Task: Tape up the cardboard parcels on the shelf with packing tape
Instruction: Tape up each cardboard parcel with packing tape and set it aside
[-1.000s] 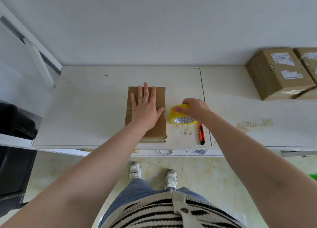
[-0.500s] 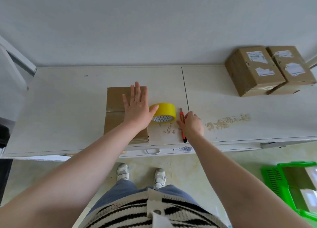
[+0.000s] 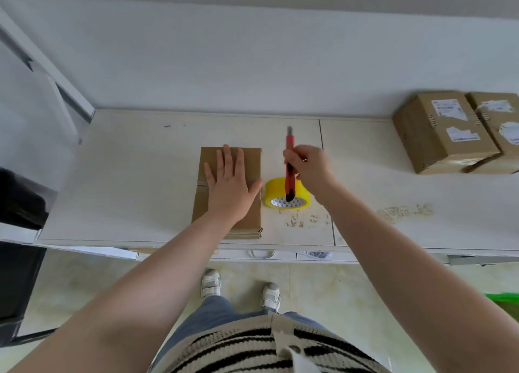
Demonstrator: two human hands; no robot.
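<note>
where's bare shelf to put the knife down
Bare patches: left of the flat parcel out to the shelf end, and between the right hand and the stacked boxes. Crowded around the tape roll beside the parcel.

light: bright, even, soft shadows | blur: slight (motion) | edges: wide-angle bowing

a plain white wall [image 3: 252, 58] runs behind a white shelf [image 3: 126, 176] with a seam right of centre and scuffed patches. below lies a pale yellowish tiled floor [image 3: 70, 282]. a white slanted frame [image 3: 56, 72] stands at left, dark furniture [image 3: 16, 274] beneath it. soft, even light.
</note>
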